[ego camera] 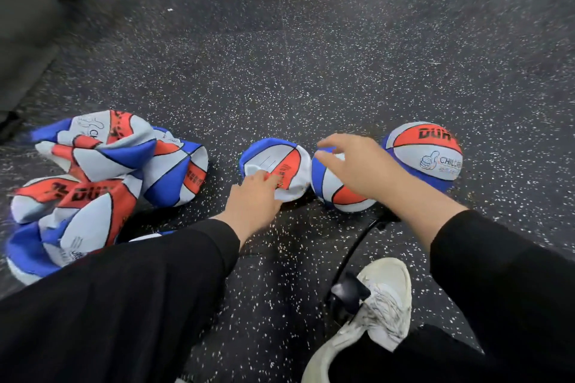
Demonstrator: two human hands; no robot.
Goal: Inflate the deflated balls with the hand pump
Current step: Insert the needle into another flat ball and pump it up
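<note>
The pump [348,292] is mostly hidden: only a dark part beside the white shoe [378,311] and a thin black hose [357,246] running up from it show, and the hose end vanishes under the right forearm. The frame is smeared, so print on the balls is hard to read.

Taking the round middle ball [339,186] as landmark: just left of it, nearly touching, lies a half-collapsed ball [277,162]; far left sits a heap of flat, crumpled balls [102,171]; just right stands a full ball [426,149]. All rest on speckled dark floor [311,71].

The left hand [255,199] reaches forward, and seems to pinch the near edge of the half-collapsed ball. The right hand [354,165] is spread over the middle ball's top, fingers slightly bent and apart, gripping nothing.
</note>
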